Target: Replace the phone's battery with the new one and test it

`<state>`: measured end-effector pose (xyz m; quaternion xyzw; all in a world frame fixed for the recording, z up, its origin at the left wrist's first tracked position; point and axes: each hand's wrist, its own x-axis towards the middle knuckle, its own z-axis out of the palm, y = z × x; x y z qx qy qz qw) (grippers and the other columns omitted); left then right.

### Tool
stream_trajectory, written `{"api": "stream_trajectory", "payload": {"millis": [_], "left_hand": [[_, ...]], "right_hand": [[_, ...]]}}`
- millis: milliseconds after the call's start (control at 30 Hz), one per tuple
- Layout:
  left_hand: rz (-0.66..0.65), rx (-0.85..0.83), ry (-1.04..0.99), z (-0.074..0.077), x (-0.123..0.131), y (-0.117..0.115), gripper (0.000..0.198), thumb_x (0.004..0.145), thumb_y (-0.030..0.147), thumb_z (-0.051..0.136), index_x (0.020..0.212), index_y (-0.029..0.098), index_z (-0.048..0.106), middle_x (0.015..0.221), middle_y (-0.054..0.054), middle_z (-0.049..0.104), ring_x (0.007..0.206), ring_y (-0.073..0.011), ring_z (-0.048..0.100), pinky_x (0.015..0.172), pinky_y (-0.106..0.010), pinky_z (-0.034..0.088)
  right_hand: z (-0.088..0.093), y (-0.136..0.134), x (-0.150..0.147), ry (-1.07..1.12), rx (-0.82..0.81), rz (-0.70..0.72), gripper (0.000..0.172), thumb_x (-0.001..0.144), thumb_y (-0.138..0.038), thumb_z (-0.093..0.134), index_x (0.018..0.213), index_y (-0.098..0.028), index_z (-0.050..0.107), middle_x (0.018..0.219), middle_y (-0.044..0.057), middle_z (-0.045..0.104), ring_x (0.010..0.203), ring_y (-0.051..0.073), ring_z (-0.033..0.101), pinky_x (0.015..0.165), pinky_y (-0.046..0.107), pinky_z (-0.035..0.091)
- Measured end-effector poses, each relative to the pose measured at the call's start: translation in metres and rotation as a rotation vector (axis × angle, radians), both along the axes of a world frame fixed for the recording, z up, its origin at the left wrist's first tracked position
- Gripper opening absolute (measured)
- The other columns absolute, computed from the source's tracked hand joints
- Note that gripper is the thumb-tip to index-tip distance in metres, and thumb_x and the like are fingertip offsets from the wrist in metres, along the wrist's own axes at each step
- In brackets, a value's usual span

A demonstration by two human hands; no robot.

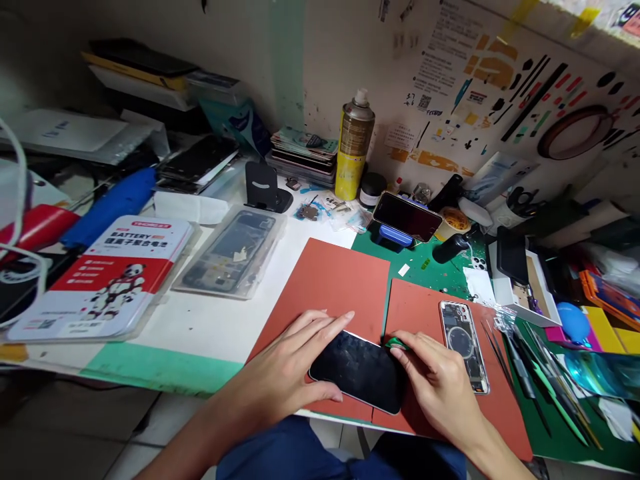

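Observation:
A black phone (359,369) lies screen up on the red mats (330,280) near the table's front edge. My left hand (293,363) rests on its left side, fingers stretched along the top edge and thumb on the lower edge, steadying it. My right hand (440,383) pinches a small green pick (397,343) against the phone's upper right corner. An opened phone back (463,343) with its inner parts showing lies on the right mat beside my right hand.
Tweezers and thin tools (530,373) lie right of the mats on a green cutting mat. Behind stand a spray can (354,143), a propped phone (406,217) and a black stand (264,188). A battery box (107,273) and a plastic-cased phone frame (233,252) sit left.

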<state>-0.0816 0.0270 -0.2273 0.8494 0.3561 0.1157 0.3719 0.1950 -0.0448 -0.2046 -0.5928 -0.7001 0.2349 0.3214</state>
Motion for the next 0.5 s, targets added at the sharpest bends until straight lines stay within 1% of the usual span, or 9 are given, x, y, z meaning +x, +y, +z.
{"api": "stream_trajectory", "payload": {"millis": [133, 300, 500], "left_hand": [[-0.001, 0.018, -0.007, 0.0006, 0.0000, 0.0005, 0.102, 0.089, 0.026, 0.082, 0.165, 0.047, 0.018, 0.166, 0.000, 0.046, 0.154, -0.0320, 0.037, 0.118, -0.056, 0.048], [-0.009, 0.039, -0.025, 0.0014, 0.0012, 0.0013, 0.103, 0.089, 0.030, 0.083, 0.165, 0.047, 0.017, 0.164, -0.002, 0.048, 0.152, -0.0322, 0.039, 0.117, -0.055, 0.049], [-0.008, 0.048, -0.025, 0.0001, 0.0006, 0.0003, 0.104, 0.089, 0.033, 0.083, 0.165, 0.048, 0.015, 0.164, -0.002, 0.048, 0.153, -0.0336, 0.038, 0.118, -0.057, 0.048]], "right_hand": [[-0.0009, -0.0022, -0.0008, -0.008, 0.008, 0.018, 0.019, 0.107, -0.017, 0.056, 0.119, -0.020, 0.071, 0.095, 0.005, 0.074, 0.080, 0.017, 0.071, 0.072, 0.029, 0.054], [-0.0046, -0.0035, -0.0007, 0.000, 0.068, -0.023, 0.019, 0.106, -0.017, 0.058, 0.120, -0.021, 0.070, 0.095, 0.005, 0.074, 0.080, 0.017, 0.071, 0.071, 0.029, 0.054], [-0.0059, -0.0010, -0.0017, -0.001, 0.050, 0.023, 0.020, 0.107, -0.015, 0.056, 0.121, -0.020, 0.069, 0.092, 0.004, 0.071, 0.079, 0.017, 0.068, 0.071, 0.030, 0.053]]}}
